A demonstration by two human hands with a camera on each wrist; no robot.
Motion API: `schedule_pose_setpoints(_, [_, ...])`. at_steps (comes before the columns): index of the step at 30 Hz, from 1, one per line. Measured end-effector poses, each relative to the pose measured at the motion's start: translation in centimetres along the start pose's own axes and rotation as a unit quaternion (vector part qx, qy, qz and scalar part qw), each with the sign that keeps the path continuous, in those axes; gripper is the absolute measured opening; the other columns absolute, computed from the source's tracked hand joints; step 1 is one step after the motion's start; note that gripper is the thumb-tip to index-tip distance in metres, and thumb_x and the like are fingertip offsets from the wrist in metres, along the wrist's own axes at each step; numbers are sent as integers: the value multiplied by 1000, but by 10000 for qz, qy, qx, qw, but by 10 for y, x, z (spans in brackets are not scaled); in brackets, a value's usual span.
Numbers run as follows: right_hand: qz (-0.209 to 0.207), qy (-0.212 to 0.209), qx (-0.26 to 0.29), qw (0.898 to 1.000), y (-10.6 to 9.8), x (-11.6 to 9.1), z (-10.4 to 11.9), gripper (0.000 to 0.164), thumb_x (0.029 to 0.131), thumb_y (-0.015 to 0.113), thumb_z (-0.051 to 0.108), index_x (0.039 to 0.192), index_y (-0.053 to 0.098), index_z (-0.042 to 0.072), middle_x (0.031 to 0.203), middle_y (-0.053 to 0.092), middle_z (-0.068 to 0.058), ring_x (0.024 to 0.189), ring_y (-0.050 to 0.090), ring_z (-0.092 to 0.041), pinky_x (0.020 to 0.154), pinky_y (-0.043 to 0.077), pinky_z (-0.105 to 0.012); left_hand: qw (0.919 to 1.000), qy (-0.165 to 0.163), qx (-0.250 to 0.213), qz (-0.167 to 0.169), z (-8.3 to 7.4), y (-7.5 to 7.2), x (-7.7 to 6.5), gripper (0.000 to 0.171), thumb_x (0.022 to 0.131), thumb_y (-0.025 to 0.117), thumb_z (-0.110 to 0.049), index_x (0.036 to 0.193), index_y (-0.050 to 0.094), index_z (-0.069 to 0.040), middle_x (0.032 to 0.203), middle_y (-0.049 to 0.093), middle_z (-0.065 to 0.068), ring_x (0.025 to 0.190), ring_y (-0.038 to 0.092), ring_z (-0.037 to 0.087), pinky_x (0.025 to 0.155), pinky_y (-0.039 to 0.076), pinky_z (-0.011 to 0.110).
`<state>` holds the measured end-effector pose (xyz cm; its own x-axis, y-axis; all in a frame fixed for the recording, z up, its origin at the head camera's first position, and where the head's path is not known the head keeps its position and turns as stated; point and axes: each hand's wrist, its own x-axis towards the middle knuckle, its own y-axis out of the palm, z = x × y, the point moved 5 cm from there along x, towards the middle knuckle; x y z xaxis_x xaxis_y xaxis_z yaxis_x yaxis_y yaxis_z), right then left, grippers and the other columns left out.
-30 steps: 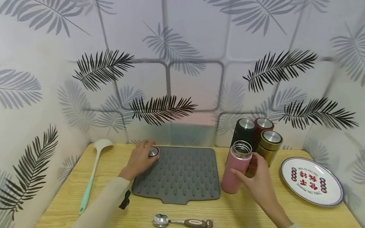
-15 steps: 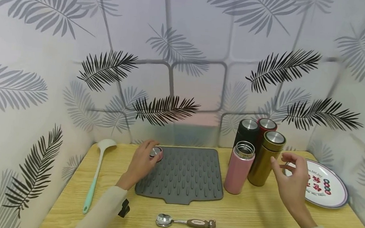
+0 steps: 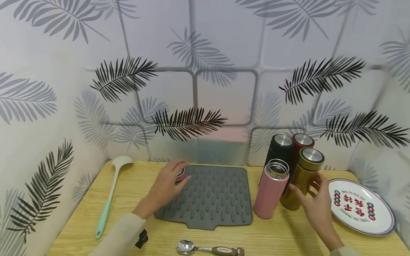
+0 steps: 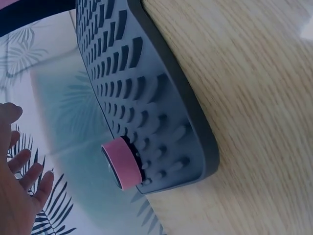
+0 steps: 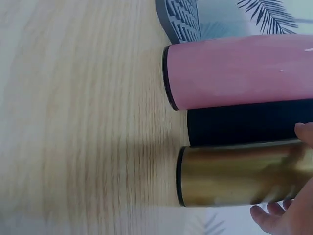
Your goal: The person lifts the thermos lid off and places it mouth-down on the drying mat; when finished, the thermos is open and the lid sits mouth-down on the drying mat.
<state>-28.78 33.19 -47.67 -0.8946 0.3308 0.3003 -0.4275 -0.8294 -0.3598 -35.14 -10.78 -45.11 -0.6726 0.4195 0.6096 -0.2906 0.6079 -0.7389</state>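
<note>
My left hand (image 3: 165,187) hovers with spread fingers beside a small pink lid (image 4: 123,164). That lid stands on the far left corner of a dark grey ridged mat (image 3: 207,201); the left wrist view shows a gap between it and my fingers. My right hand (image 3: 316,205) is around a gold thermos (image 5: 239,176), thumb on one side and fingers on the other. Whether they touch it is hard to see. Just left of it stands a pink thermos (image 3: 271,195), upright and lidless, its steel mouth showing.
Behind the gold thermos stand a black thermos (image 3: 280,151) and a red thermos (image 3: 302,141), both lidded. A white plate (image 3: 362,207) with red characters lies at right. At left lies a ladle (image 3: 111,193) with a mint handle; a spoon (image 3: 212,250) lies in front.
My right hand let go of the pink thermos, swung right, then came back around the gold one. My left hand has released the pink lid and drawn slightly off it.
</note>
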Motion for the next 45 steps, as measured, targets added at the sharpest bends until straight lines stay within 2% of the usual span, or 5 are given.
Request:
schedule_pose_setpoints(15, [-729, -1, -331, 9968, -5, -3, 2, 70, 90, 85, 24, 150, 51, 12, 132, 59, -5, 116, 58, -10, 96, 49, -23, 9963, 854, -37, 109, -47, -6, 9, 42, 96, 78, -20, 135, 65, -10, 137, 63, 10, 129, 61, 28, 107, 51, 48])
schedule_pose_setpoints(24, [-1233, -1154, -300, 9852, -33, -25, 45, 69, 78, 91, 7, 140, 60, 5, 120, 58, 17, 108, 53, 4, 90, 41, -11, 9890, 1437, -349, -18, -93, -17, 16, 40, 94, 80, -15, 131, 66, -8, 136, 64, 9, 129, 62, 25, 108, 52, 41])
schedule_pose_setpoints(31, [-972, -2784, -491, 9543, -38, -43, 79, 73, 64, 94, 0, 129, 63, -6, 114, 58, 8, 108, 49, 1, 94, 37, -13, 9839, 1622, -742, -61, -117, -23, 20, 37, 96, 77, -17, 130, 67, -7, 133, 66, 9, 125, 65, 23, 104, 54, 36])
schedule_pose_setpoints(38, [-427, -3795, -883, 9200, -21, -62, 99, 86, 88, 71, 68, 135, 64, -4, 116, 63, -20, 112, 52, -8, 102, 34, -9, 9818, 1579, -1047, 134, -124, -25, 16, 39, 101, 72, -26, 136, 63, -9, 137, 64, 6, 125, 65, 21, 103, 55, 33])
schedule_pose_setpoints(45, [278, -4451, -1308, 8854, -1, -79, 120, 76, 97, 61, 66, 139, 65, 2, 121, 65, -14, 110, 57, -18, 107, 33, -9, 9767, 1147, -1694, 647, -130, -29, 6, 60, 99, 76, -27, 152, 49, -16, 147, 58, 3, 106, 69, 15, 89, 59, 29])
